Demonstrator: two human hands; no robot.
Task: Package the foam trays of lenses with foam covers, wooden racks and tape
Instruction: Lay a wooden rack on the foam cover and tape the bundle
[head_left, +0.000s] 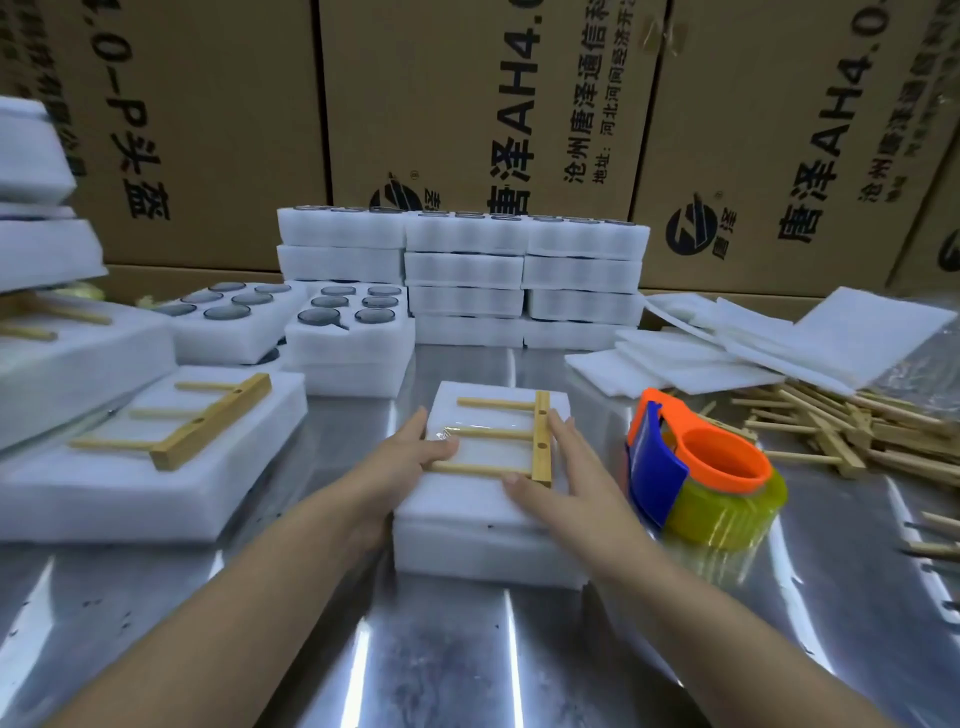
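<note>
Cardboard boxes printed 唐泽AH4.0 and 沧州唐泽通信, left box reading 头盔, round logo marked 唐泽

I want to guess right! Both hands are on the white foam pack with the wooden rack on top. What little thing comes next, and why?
Probably the right hand reaches for the tape dispenser beside it. The wooden rack already lies on the foam pack, and only one clear strip of tape seems to cross it, so more tape looks needed while the left hand steadies the pack.

A wooden rack lies on the foam package — tape dispenser just right, tray stacks behind.
</note>
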